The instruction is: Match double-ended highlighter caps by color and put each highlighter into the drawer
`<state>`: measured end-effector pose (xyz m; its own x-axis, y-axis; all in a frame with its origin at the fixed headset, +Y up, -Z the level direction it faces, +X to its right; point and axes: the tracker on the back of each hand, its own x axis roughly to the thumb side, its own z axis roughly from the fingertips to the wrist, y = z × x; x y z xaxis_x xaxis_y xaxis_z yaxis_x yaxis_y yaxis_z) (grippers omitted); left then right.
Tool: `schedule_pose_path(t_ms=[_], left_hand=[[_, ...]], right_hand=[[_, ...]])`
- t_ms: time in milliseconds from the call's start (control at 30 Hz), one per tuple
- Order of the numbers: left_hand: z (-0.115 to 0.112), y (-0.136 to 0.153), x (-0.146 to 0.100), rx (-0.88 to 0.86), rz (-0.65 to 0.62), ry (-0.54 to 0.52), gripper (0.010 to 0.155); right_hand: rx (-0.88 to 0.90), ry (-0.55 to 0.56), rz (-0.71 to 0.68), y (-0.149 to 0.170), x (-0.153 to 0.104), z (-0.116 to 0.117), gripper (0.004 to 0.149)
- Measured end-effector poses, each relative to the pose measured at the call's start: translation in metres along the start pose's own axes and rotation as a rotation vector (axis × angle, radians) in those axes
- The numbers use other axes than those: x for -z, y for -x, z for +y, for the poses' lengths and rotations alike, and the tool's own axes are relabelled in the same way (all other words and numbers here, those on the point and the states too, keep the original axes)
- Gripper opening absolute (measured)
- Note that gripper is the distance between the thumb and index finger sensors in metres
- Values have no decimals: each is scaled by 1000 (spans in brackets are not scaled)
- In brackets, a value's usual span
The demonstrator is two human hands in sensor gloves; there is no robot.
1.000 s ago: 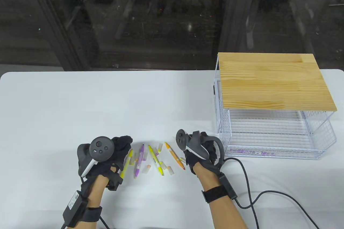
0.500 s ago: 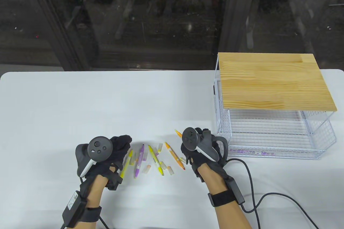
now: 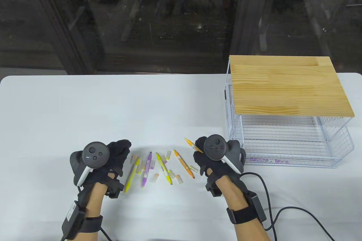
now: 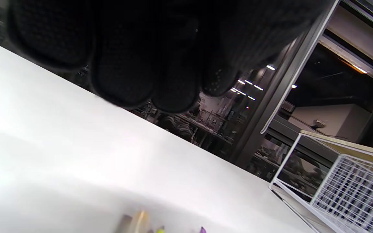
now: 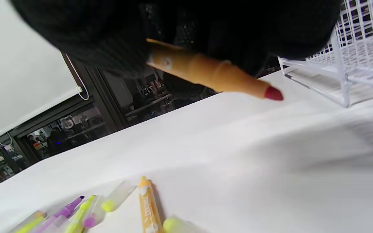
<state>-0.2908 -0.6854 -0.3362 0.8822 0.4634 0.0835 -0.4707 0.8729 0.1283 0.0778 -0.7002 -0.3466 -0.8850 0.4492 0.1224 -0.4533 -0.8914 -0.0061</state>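
Presently an orange highlighter [image 3: 191,144] is pinched mid-barrel in the right hand [image 3: 210,159]; light, stiff, slippery, tips exposed beyond the fingers.

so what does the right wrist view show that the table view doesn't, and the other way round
Only the right wrist view shows the red tip of the orange highlighter the right hand grips. Only the table view shows the left hand, the wooden top and both trackers. Both show the wire drawer and loose highlighters on the table.
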Motion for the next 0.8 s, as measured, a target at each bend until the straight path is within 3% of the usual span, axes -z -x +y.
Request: schedule_pose_path(t_ms=[167, 433, 800], left_hand=[[-7, 7, 4, 44, 37, 12, 46], [-22, 9, 12, 167, 93, 32, 50], [-54, 0, 31, 364, 146, 143, 46]], right_hand=[[-78, 63, -61, 0, -8, 0, 55], [-98, 140, -151, -9, -19, 0, 50], [-125, 88, -160, -9, -18, 9, 50]])
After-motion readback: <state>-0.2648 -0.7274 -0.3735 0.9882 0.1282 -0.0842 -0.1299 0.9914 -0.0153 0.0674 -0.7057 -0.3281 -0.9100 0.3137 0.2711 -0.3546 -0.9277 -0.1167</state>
